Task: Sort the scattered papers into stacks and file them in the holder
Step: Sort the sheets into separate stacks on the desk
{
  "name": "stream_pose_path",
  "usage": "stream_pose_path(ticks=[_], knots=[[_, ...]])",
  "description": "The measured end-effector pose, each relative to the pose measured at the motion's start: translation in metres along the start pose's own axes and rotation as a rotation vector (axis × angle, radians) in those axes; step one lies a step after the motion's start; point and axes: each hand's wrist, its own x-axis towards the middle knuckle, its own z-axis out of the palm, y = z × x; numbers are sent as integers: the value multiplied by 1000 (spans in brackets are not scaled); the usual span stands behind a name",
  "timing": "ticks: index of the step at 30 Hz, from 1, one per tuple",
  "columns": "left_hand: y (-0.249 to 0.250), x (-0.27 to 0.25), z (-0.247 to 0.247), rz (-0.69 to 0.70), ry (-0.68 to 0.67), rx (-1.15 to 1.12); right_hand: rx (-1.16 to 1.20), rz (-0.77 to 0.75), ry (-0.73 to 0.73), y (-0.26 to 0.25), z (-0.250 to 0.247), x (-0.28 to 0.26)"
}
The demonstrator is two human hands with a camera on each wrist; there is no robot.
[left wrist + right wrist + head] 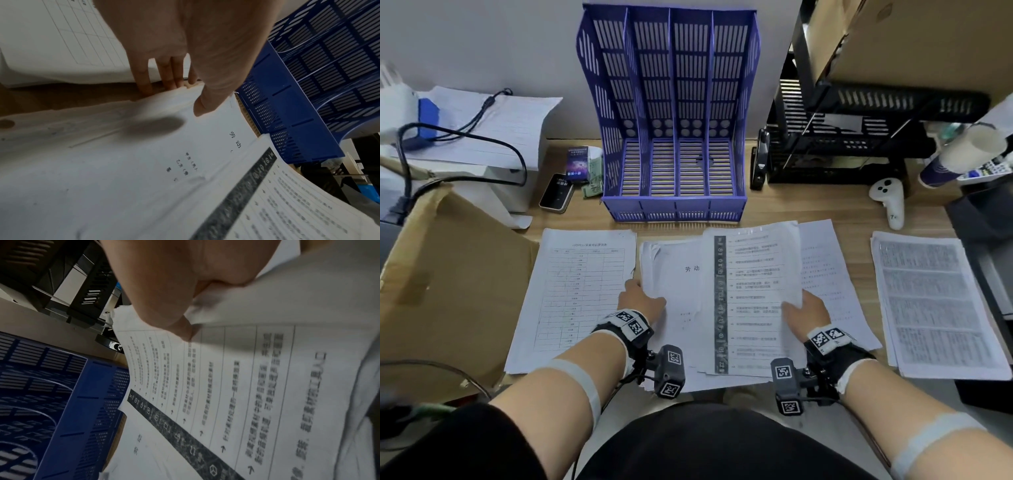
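Sorting is under way: the right hand (pixel 806 310) pinches the dark-striped sheets (pixel 753 301) by their right edge, while the left hand (pixel 642 299) clamps the title-page stack (pixel 674 274), fingers seemingly beneath. Next, square them; the holder (pixel 674 164) stands empty behind on the bench (pixel 808 209).

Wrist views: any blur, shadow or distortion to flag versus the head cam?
Right wrist: print on the sheet with the dark icon strip is smeared and dim. Left wrist: oval shadow on the title page, text there readable. Head: evenly lit, wide-angle bowing of the purple file holder.
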Motion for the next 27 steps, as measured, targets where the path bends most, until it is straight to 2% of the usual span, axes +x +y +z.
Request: stream_pose_path(ticks=[4, 8, 13, 17, 22, 27], knots=[[-3, 1, 1, -13, -88, -43, -23, -60, -151, -10, 22, -6], [-8, -8, 4, -76, -222, -53, -88, -54, -144, -9, 37, -7], [-15, -14, 0, 69, -208, -170, -41, -61, -166, -7, 35, -11], [-2, -18, -29, 123, -31, -176, -5, -57, -99, -9, 34, -9], [-5, -15, -107, 193, 200, -173, -94, -56, -132, -16, 39, 4], [-21, -25, -165, 260, 359, -136, -170, -84, -182, -36, 56, 6]])
